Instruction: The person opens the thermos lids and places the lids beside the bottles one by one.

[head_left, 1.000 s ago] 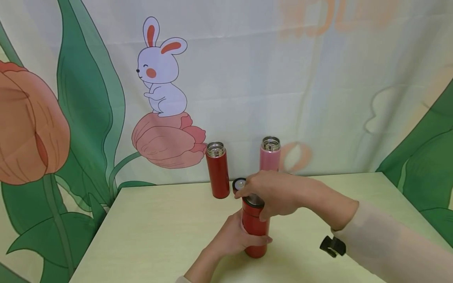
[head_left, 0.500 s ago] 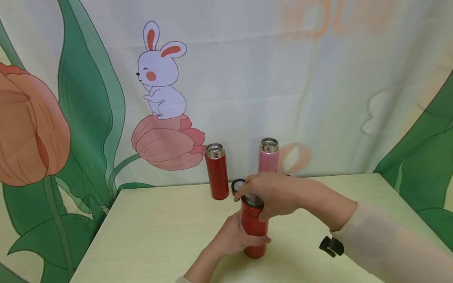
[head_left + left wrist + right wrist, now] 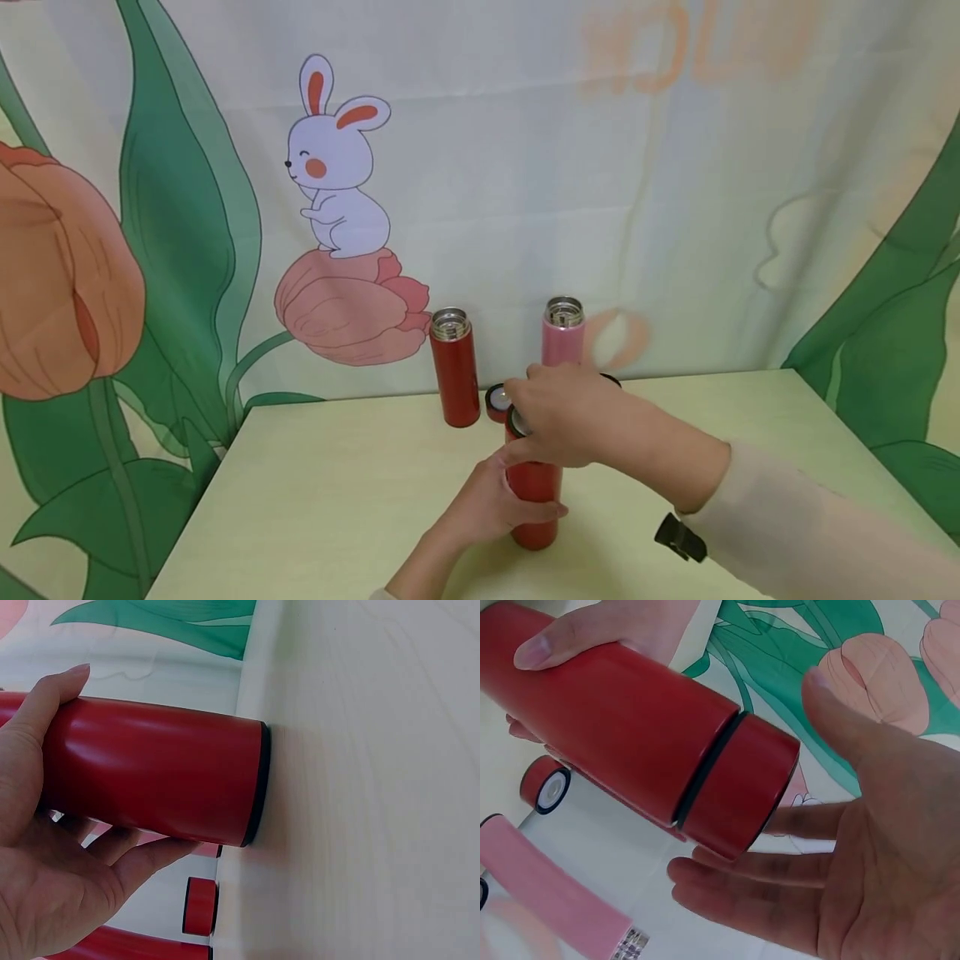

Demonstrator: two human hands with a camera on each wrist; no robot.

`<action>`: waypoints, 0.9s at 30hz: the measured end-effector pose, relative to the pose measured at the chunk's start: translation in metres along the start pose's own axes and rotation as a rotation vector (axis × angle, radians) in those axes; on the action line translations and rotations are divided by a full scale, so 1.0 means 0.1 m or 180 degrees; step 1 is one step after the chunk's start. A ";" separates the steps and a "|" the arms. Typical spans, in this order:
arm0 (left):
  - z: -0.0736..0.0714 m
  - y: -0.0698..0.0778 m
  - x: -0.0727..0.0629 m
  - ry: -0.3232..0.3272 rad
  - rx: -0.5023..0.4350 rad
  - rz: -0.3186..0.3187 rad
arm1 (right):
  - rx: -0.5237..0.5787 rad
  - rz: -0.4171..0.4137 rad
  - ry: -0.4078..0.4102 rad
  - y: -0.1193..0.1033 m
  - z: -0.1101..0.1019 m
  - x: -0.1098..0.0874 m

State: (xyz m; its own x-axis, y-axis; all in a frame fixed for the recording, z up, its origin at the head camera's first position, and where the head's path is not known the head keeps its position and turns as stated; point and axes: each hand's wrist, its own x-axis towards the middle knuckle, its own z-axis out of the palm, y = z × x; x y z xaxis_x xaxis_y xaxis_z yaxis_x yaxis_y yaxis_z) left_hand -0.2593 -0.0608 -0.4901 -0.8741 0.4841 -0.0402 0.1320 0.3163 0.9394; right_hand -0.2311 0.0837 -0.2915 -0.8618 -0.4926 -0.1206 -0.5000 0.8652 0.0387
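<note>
My left hand (image 3: 486, 502) grips the body of a red thermos bottle (image 3: 536, 481), thumb on one side and fingers on the other. Its black-rimmed base rests on the table, as the left wrist view shows. A red lid (image 3: 742, 787) with a dark band below it sits on the bottle's top. Around that lid is my right hand (image 3: 573, 417), thumb held apart and fingers spread loosely. In the right wrist view some fingertips reach behind the lid; whether they touch it I cannot tell.
Behind stand a lidless red bottle (image 3: 456, 375) and a lidless pink bottle (image 3: 562, 342). A loose red lid (image 3: 497, 403) lies between them on the pale table (image 3: 322, 483). Another dark-rimmed piece (image 3: 611, 380) shows past my right wrist. A printed curtain (image 3: 480, 183) hangs behind.
My right hand has turned at the lid, its thumb now nearer my left hand. The left hand keeps its grip on the bottle. The head view has tilted slightly.
</note>
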 end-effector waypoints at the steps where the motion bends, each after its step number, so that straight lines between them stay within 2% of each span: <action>1: 0.00 -0.01 0.00 -0.0007 -0.0012 0.0018 | -0.0006 0.0066 0.0003 -0.02 0.00 0.01; 6: -0.01 -0.05 0.01 -0.0048 -0.0051 0.0203 | 0.0145 0.0366 0.0026 -0.11 0.04 0.04; 10: 0.00 -0.05 0.00 -0.0015 -0.0023 0.0161 | 0.0260 0.0475 0.0122 -0.15 0.08 0.05; 15: 0.00 -0.03 -0.04 0.0052 0.0119 0.0007 | 0.0247 0.0388 0.0257 -0.15 0.12 0.06; 20: 0.00 -0.01 -0.03 0.0068 0.0131 -0.0057 | 0.0208 0.0337 0.0388 -0.14 0.14 0.06; 27: -0.01 0.01 -0.01 0.0060 0.0140 -0.0079 | 0.0236 0.0199 0.0364 -0.12 0.10 0.05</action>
State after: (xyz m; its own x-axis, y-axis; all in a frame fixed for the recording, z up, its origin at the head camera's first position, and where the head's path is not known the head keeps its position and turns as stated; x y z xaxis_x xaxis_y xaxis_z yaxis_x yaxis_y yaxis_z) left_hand -0.2585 -0.0619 -0.4889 -0.8860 0.4602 -0.0563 0.1303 0.3637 0.9224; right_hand -0.2283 0.0717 -0.3023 -0.8973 -0.4414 -0.0064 -0.4410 0.8970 -0.0311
